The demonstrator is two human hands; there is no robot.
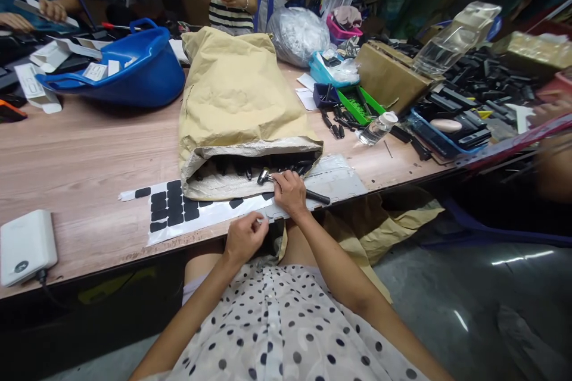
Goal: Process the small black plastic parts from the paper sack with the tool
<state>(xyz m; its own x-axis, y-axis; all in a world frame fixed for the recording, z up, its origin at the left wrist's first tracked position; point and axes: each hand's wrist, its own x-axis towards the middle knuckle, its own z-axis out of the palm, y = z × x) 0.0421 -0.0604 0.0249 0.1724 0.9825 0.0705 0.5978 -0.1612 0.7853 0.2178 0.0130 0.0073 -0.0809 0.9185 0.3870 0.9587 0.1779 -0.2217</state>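
Note:
My right hand [290, 191] is closed around a small hammer [318, 196], its shiny head pointing left and its black handle sticking out to the right. The hand rests at the mouth of a large tan paper sack [243, 95], which lies open toward me with dark pieces inside. Just off the table's front edge, my left hand [245, 237] is closed in a pinch; a small pale bit shows at its fingertips, too small to name. Beside it lies a white sheet [179, 229] bearing rows of black rounded stickers [175, 202]. A grey board [337, 175] lies under the hammer.
A blue basin [134, 71] with small white boxes stands back left, a white power bank [27, 247] front left. To the right are a green tray [360, 104], a water bottle [378, 129], a cardboard box [388, 80] and heaped black parts. Other people work around the table.

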